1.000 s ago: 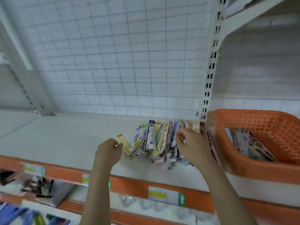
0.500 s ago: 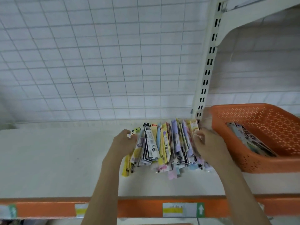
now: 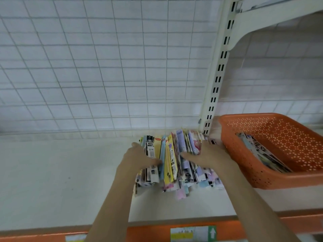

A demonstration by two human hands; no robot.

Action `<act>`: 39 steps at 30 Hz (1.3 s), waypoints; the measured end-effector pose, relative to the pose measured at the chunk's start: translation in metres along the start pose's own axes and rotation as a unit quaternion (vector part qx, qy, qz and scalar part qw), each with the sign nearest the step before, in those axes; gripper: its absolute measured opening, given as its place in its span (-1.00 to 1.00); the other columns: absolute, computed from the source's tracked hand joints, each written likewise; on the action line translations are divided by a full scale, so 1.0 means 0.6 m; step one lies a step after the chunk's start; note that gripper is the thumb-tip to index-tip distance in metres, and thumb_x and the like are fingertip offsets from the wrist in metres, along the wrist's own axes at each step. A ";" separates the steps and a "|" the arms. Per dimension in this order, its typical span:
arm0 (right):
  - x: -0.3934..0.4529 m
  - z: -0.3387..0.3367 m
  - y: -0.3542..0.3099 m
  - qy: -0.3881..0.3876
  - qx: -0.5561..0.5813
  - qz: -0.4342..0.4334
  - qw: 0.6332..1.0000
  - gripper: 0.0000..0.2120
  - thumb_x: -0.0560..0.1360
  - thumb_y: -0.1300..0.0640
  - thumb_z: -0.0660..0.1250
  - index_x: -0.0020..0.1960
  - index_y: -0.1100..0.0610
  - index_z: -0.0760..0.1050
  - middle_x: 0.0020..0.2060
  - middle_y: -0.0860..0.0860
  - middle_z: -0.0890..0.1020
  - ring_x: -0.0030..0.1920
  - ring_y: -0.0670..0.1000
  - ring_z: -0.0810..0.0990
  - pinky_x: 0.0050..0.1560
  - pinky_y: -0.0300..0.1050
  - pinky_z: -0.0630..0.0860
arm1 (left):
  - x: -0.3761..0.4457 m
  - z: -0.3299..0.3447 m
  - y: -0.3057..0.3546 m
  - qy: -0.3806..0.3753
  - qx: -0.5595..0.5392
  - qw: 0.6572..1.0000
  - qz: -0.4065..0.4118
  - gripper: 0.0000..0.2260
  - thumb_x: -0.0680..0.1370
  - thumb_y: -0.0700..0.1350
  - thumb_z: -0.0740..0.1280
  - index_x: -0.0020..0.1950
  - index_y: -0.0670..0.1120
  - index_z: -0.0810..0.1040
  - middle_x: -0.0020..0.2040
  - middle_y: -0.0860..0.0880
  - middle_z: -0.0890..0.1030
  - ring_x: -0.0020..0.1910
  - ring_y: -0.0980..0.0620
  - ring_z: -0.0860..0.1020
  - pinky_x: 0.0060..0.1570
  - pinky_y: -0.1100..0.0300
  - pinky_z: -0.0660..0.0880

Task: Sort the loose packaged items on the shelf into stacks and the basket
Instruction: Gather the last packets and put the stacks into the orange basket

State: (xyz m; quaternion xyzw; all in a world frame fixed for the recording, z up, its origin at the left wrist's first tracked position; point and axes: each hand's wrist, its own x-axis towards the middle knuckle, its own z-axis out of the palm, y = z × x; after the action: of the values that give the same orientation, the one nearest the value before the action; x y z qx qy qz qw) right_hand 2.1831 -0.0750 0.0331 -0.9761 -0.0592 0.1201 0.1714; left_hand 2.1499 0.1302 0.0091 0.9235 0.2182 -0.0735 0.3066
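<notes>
Fingers: left hand [image 3: 138, 158] has its fingers [image 3: 153, 161] spread flat against the left face of the packets [image 3: 172, 159], thumb up near their top edge; right hand [image 3: 208, 157] likewise lies open, fingers [image 3: 187, 156] stretched leftward over the right part of the row. Neither hand is curled round a single packet; together they press the row from both sides.
Shelf: pale, bare on the left part [image 3: 61, 172], with an orange front strip [image 3: 150, 234] along the near edge.
Label: a small tag [image 3: 193, 233] with a green arrow sits on that strip, below the arms.
Packets: a tight row standing on edge, leaning slightly, on the shelf just left of the basket [image 3: 262, 179]; colours mixed, yellow, blue, lilac, black and white; lower ends uneven and blurred.
Mesh: white wire grid [image 3: 104, 67] rises behind the shelf.
Upright: a slotted white post [image 3: 217, 79] stands behind the row's right end.
Basket: orange, perforated, on the shelf at the right, its left wall touching or nearly touching the right forearm.
Basket contents: several flat packets [image 3: 260, 154] lie slanted against one another inside, toward the right.
</notes>
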 end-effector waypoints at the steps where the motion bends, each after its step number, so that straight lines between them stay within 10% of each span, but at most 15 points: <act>1: 0.002 -0.002 -0.001 -0.008 -0.005 0.001 1.000 -0.12 0.36 -0.42 0.23 0.40 0.21 0.26 0.15 0.08 0.57 0.07 0.05 0.58 -0.02 -0.13 0.50 | 0.004 -0.002 -0.006 -0.005 -0.015 1.000 -0.006 -0.22 0.25 0.15 0.54 0.24 -0.28 0.31 0.09 -0.15 0.53 0.05 -0.11 0.55 -0.11 0.13 0.51; 8: 0.006 -0.020 -0.004 -0.032 0.020 0.010 0.999 -0.18 0.48 -0.17 0.30 0.50 0.25 0.03 0.38 0.17 0.36 0.28 0.13 0.44 0.10 -0.14 0.42 | 0.010 0.000 -0.028 0.007 -0.065 0.998 -0.014 -0.72 0.30 -0.11 0.51 -0.28 -0.19 0.42 -0.35 -0.07 0.47 -0.45 0.04 0.41 -0.48 0.27 0.31; 11: 0.001 -0.028 -0.002 -0.040 0.029 0.020 0.999 -0.28 0.53 -0.02 0.27 0.51 0.26 0.00 0.18 0.17 0.50 0.02 0.09 0.56 -0.08 -0.10 0.50 | 0.005 0.001 -0.033 0.027 -0.073 0.997 -0.018 -0.70 0.35 -0.20 0.43 -0.38 -0.14 0.30 -0.43 -0.05 0.38 -0.47 0.02 0.35 -0.48 0.28 0.25; 23: 0.006 -0.005 0.008 0.041 0.037 0.022 0.998 -0.30 0.52 0.02 0.24 0.48 0.28 -0.02 -0.18 0.06 0.49 -0.34 0.01 0.44 -0.37 -0.16 0.40 | -0.019 -0.008 -0.032 0.076 -0.129 0.989 -0.008 -0.71 0.42 -0.25 0.35 0.02 -0.23 0.28 -0.30 -0.05 0.32 -0.38 0.04 0.31 -0.46 0.22 0.22; 30: 0.004 0.005 0.021 0.059 0.025 0.039 0.997 -0.67 0.43 0.08 0.36 -0.03 0.20 0.24 -0.39 -0.01 0.27 -0.46 -0.05 0.28 -0.51 -0.21 0.20 | -0.043 -0.009 -0.035 0.063 -0.150 0.987 0.008 -0.72 0.44 -0.26 0.35 0.02 -0.20 0.27 -0.22 -0.05 0.35 -0.38 0.09 0.33 -0.48 0.24 0.23; 39: -0.015 -0.032 0.012 0.099 0.098 0.008 0.990 -0.41 0.44 0.29 0.35 0.37 0.29 0.15 -0.15 0.08 0.46 -0.43 0.02 0.46 -0.52 -0.16 0.44 | -0.066 -0.026 -0.026 0.073 -0.208 0.975 0.022 -0.73 0.44 -0.25 0.37 0.06 -0.22 0.36 -0.20 -0.07 0.45 -0.32 0.04 0.41 -0.43 0.22 0.32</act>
State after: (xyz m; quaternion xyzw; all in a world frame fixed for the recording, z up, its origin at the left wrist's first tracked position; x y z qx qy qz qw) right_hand 2.1800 -0.0894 0.0502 -0.9620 -0.0219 0.0294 0.2706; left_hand 2.1074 0.1366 0.0240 0.8470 0.2298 0.0478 0.4770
